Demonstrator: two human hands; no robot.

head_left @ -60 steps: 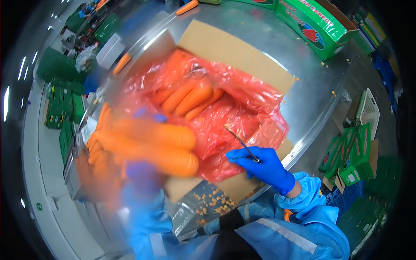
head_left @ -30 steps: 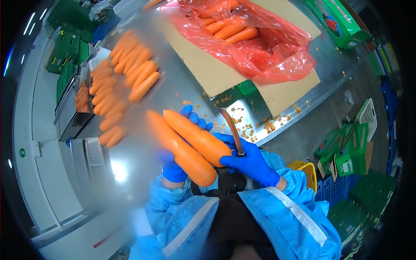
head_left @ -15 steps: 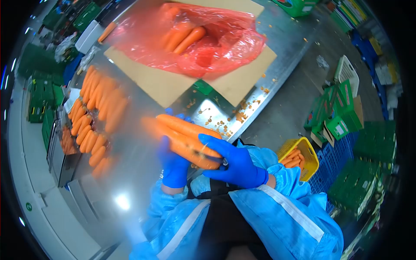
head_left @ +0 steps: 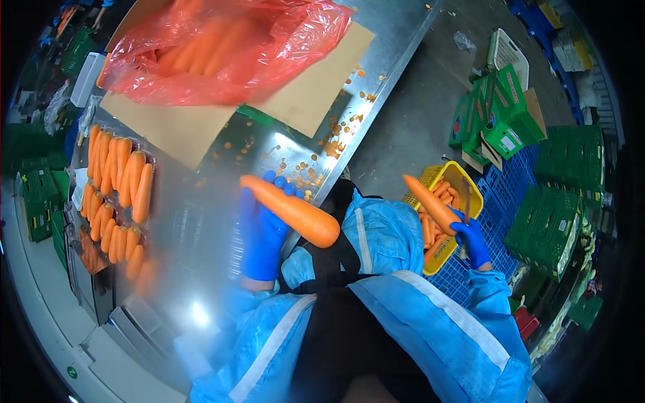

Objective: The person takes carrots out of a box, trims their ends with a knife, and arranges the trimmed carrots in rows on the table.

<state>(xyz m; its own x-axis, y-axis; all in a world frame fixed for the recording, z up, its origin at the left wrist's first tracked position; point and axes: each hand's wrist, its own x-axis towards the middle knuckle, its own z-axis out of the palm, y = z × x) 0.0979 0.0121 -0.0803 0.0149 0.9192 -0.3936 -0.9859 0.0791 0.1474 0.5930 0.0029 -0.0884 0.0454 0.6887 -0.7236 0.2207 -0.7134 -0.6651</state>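
My left hand [head_left: 269,225], in a blue glove, is wrapped round a large carrot [head_left: 295,213] above the steel table. Off to the right, my right hand [head_left: 473,240], also gloved in blue, grips a second carrot [head_left: 432,205] by its lower end, over the yellow basket [head_left: 476,183]. A thin dark strip [head_left: 466,201] sticks up from this same hand; its kind is unclear. Smaller carrots [head_left: 430,232] lie inside the basket.
A cardboard box [head_left: 171,127] with a red plastic bag [head_left: 295,50] of carrots stands on the steel table [head_left: 195,232]. Packed carrots [head_left: 121,168] lie in rows at left. Orange scraps [head_left: 334,146] litter the table edge. Green crates [head_left: 547,228] and a blue pallet [head_left: 500,198] are at right.
My hands have parted. My right hand has moved right with one carrot to above the yellow basket, while my left keeps the other. The view has shifted, so the box sits further up and left.
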